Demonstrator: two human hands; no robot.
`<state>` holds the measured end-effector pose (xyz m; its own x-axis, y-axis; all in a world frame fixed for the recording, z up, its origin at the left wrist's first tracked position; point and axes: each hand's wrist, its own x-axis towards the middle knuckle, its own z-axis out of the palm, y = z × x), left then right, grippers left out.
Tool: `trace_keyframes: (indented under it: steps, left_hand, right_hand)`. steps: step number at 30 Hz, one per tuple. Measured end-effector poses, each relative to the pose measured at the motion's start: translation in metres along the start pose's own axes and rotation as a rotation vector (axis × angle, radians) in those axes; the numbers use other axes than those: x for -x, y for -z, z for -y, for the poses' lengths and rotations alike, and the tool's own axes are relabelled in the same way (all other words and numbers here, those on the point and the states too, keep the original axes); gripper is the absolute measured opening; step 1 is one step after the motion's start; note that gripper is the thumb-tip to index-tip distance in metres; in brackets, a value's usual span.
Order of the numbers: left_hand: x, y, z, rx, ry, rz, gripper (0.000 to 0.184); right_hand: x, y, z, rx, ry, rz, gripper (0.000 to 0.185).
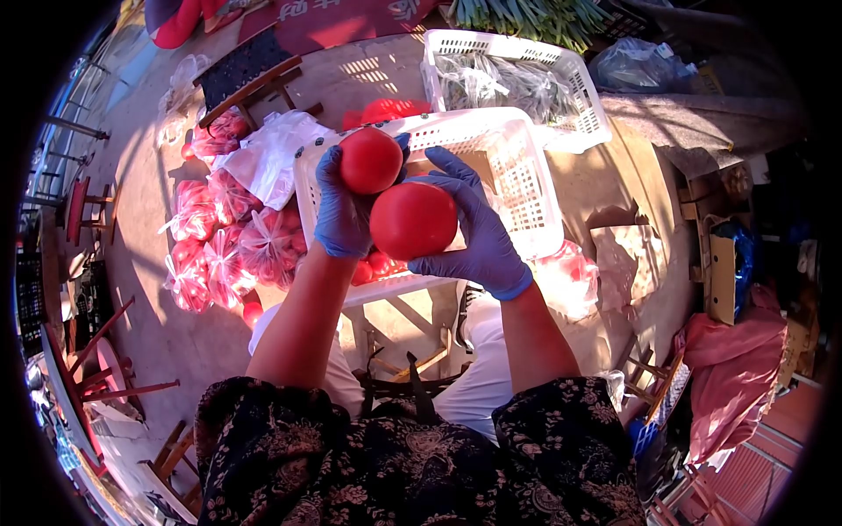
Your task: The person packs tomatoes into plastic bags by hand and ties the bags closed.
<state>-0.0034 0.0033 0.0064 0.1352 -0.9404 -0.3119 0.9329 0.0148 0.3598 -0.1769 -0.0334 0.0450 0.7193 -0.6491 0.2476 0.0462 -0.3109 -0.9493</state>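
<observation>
Blue gloves cover both of my hands, which are raised over a white plastic crate (pixel 529 197). My left hand (pixel 340 206) is closed around a red tomato (pixel 370 161). In my right hand (pixel 485 230) sits a larger red tomato (pixel 413 221), with thumb below it and fingers along its upper right side. The two tomatoes are close together and overlap in view. More tomatoes (pixel 379 263) show in the crate's near left corner, under my wrists. My hands hide much of the crate's inside.
Tied clear bags of tomatoes (pixel 230 263) lie on the ground at left, beside white plastic bags (pixel 274 156). Behind is a second white crate (pixel 589 105) with plastic-wrapped contents. A dark-topped stool (pixel 246 74) stands back left, and flattened cardboard (pixel 627 263) lies at right.
</observation>
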Motion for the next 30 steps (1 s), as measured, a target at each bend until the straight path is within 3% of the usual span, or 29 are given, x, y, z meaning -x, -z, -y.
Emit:
trace_keyframes:
  steps: [1, 4, 5, 7, 9, 10, 14, 17, 18, 20, 22, 26, 30]
  left_hand:
    - [0.004, -0.001, 0.001, -0.048, 0.002, 0.031, 0.067]
    - [0.008, 0.004, 0.009, 0.134, 0.314, 0.187, 0.067]
    - [0.010, 0.005, 0.016, 0.155, 0.326, 0.200, 0.059]
    - [0.001, 0.017, 0.040, -0.441, -0.056, 0.227, 0.053]
    - [0.002, 0.014, 0.031, -0.048, 0.206, 0.035, 0.045]
    - [-0.001, 0.014, 0.029, -0.025, 0.231, 0.083, 0.039]
    - [0.006, -0.005, 0.021, -0.406, -0.155, 0.082, 0.030]
    - [0.008, -0.012, 0.009, -0.354, -0.162, -0.023, 0.033]
    - [0.009, -0.012, 0.007, -0.271, -0.100, -0.092, 0.034]
    - [0.013, -0.011, 0.005, -0.339, -0.172, -0.046, 0.041]
    - [0.013, -0.006, 0.000, -0.415, -0.156, 0.063, 0.056]
    - [0.026, -0.019, -0.017, -0.615, -0.213, 0.221, 0.084]
    - [0.030, -0.021, -0.027, -0.765, -0.204, 0.269, 0.086]
  right_hand:
    - [0.000, -0.001, 0.000, -0.081, -0.033, 0.015, 0.076]
    - [0.003, -0.005, -0.001, -0.339, -0.149, 0.013, 0.077]
    - [0.003, -0.009, -0.004, -0.441, -0.197, -0.005, 0.079]
    - [0.003, -0.013, -0.008, -0.578, -0.277, -0.032, 0.079]
    - [0.001, -0.016, -0.006, -0.681, -0.308, -0.066, 0.076]
    - [-0.002, -0.016, -0.005, -0.754, -0.311, -0.071, 0.076]
    - [-0.002, -0.017, -0.020, -0.631, -0.271, -0.125, 0.084]
    - [-0.013, -0.024, -0.022, -0.710, -0.287, -0.150, 0.067]
    - [-0.016, -0.030, -0.023, -0.679, -0.306, -0.172, 0.064]
    - [-0.024, -0.035, -0.027, -0.591, -0.318, -0.255, 0.059]
    - [-0.026, -0.037, -0.042, -0.235, -0.225, -0.359, 0.065]
    - [-0.034, -0.029, -0.043, 0.089, 0.076, -0.378, 0.074]
    - [-0.035, -0.021, -0.025, 0.438, 0.178, -0.322, 0.078]
